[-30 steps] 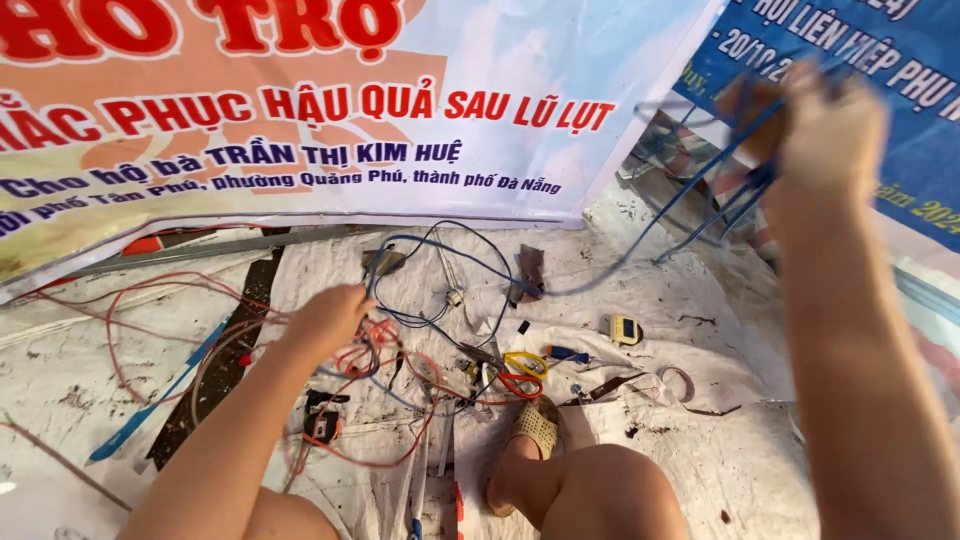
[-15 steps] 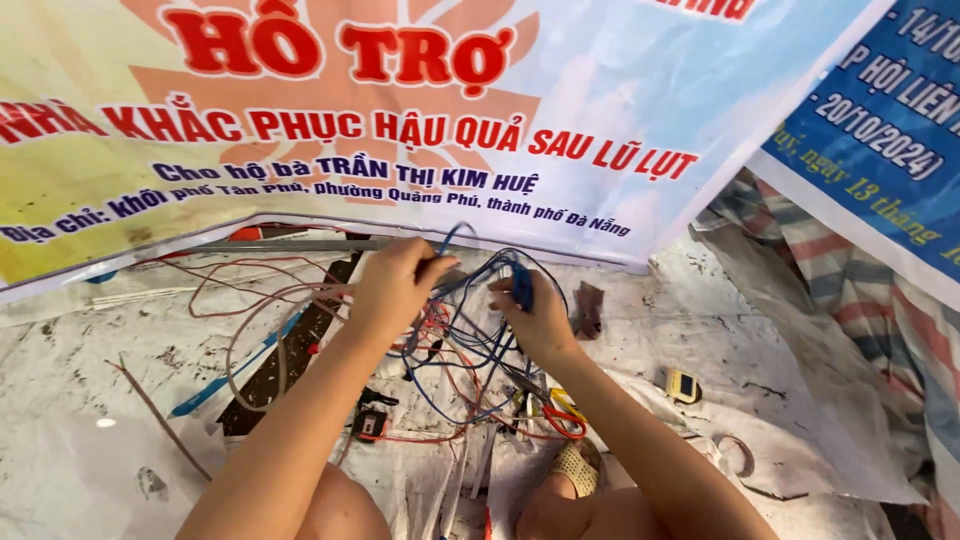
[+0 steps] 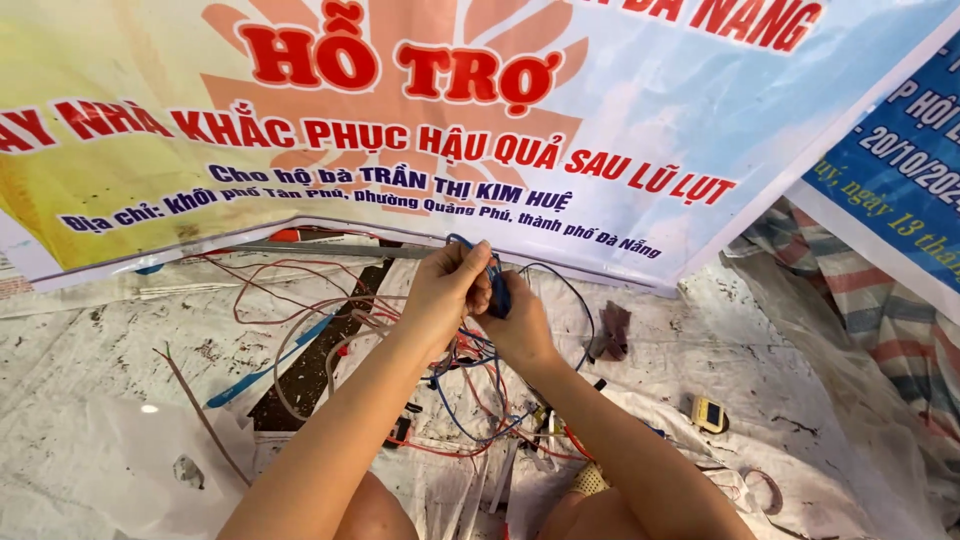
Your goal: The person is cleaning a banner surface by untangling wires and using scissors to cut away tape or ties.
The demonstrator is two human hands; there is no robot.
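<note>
Blue wire [image 3: 499,290] sits bunched between my left hand [image 3: 450,290] and right hand [image 3: 518,322], both pinched on it near the tarp's [image 3: 120,340] far edge. I judge I'm mid-gathering; next needs a firm hold.

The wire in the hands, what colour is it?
Blue wire, seen in the head view.

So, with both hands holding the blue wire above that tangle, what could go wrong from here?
1. The thin blue wire, pinched between the left hand and the right hand, runs down into the tangle of red and blue wires; pulling might tighten knots.
2. Loose loops lie around both forearms and could snag.
3. The small yellow device lies near the tangle and might get dragged.
</note>
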